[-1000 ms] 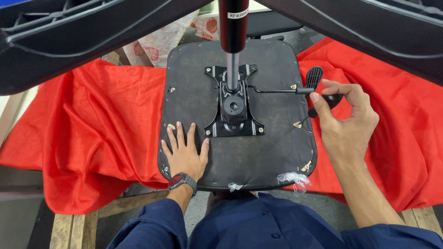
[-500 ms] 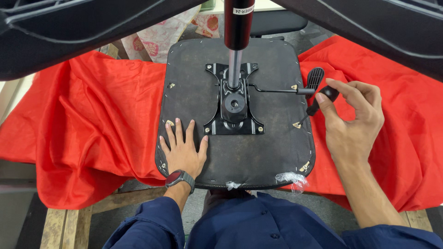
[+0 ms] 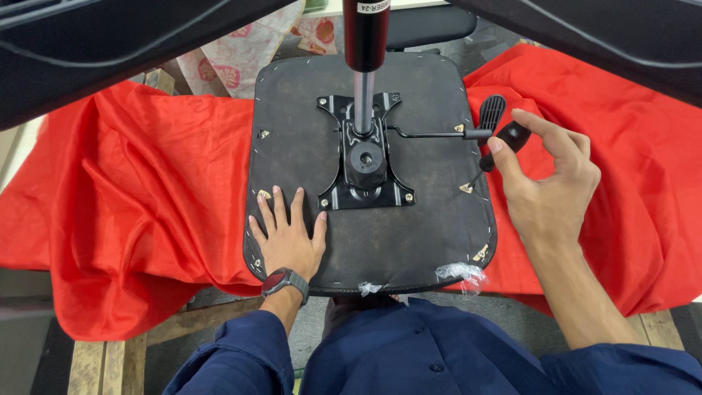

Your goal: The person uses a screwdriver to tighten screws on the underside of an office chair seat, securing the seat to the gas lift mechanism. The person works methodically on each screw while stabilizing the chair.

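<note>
An upturned black chair seat lies on a red cloth. A black metal mechanism plate is bolted to its middle, with a gas-lift column rising from it. A thin lever with a black paddle sticks out to the right. My left hand rests flat, fingers spread, on the seat's near left part, a watch on its wrist. My right hand pinches the black handle of a small tool at the seat's right edge, its tip pointing at a corner bracket.
Black chair base legs cross the top of the view on both sides. A wooden pallet shows under the cloth at the near left. Patterned fabric lies beyond the seat. A scrap of clear plastic clings to the seat's near edge.
My right hand's fingers have loosened from a full grasp to a fingertip pinch on the tool handle. My left hand has stayed flat on the seat.
</note>
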